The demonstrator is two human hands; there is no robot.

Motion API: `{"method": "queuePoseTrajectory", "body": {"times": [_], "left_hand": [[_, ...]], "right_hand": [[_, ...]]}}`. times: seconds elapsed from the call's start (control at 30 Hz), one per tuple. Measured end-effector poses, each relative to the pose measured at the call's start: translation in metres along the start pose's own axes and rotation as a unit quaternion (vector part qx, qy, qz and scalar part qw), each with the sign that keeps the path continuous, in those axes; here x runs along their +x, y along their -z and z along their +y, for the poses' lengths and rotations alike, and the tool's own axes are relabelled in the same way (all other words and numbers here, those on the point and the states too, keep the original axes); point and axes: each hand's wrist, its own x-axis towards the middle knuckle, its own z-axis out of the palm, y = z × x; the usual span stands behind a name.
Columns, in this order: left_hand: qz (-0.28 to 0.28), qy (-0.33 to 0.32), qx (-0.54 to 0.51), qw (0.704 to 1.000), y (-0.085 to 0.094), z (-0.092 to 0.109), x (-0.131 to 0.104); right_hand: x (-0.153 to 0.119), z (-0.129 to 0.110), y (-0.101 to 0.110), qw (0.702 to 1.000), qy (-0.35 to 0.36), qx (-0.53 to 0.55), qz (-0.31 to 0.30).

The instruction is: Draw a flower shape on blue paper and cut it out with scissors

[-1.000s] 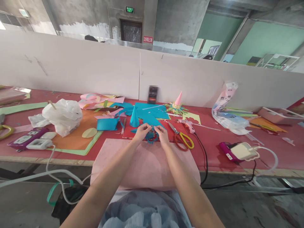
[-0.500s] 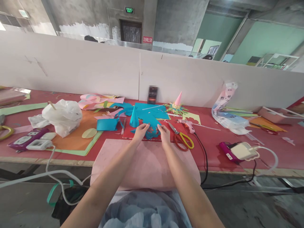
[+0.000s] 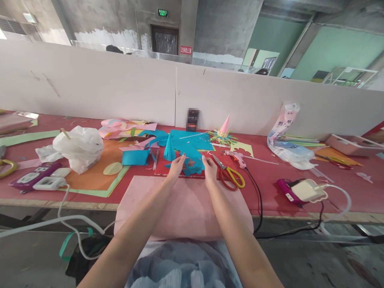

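Note:
A blue paper cutout point(image 3: 195, 170) with ragged edges and small openings lies between my two hands, above a red sheet. My left hand point(image 3: 177, 167) is closed at its left edge, thumb raised against the fingers. At its right edge my right hand point(image 3: 210, 168) is closed in a similar pinch. The exact contact of the fingertips with the paper is partly hidden. A blue paper cone point(image 3: 169, 149) stands upright just left of and beyond my left hand. Scissors point(image 3: 229, 174) with red and yellow handles rest close to my right hand.
A pink glue gun point(image 3: 237, 158) with a black cord lies beyond the scissors. Behind it stands a pink cone with a fringed base point(image 3: 224, 130). Blue sheets point(image 3: 192, 140) and a blue strip point(image 3: 135, 157) lie around. Purple power strips point(image 3: 39, 176) sit at both sides.
My hands have moved slightly apart, and the thumbs have shifted outward to the edges of the blue paper cutout. More of its middle shows now.

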Motion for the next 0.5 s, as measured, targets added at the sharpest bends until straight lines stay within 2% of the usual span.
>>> {"method": "queuePoseTrajectory", "body": {"times": [0.27,0.4,0.5], "left_hand": [[-0.046,-0.009,-0.003,0.999,-0.0036,0.0012,-0.0039],[-0.087,-0.008,0.000,0.996,-0.0033,-0.0026,-0.0028],[-0.096,-0.009,-0.012,0.995,-0.0028,-0.0040,-0.0019]], "right_hand": [[0.0032,0.0041,-0.0004,0.998,-0.012,0.041,0.041],[0.0032,0.0000,-0.0008,0.996,-0.048,0.052,0.059],[0.0016,-0.0041,-0.0011,0.994,-0.067,0.054,0.062]]}}
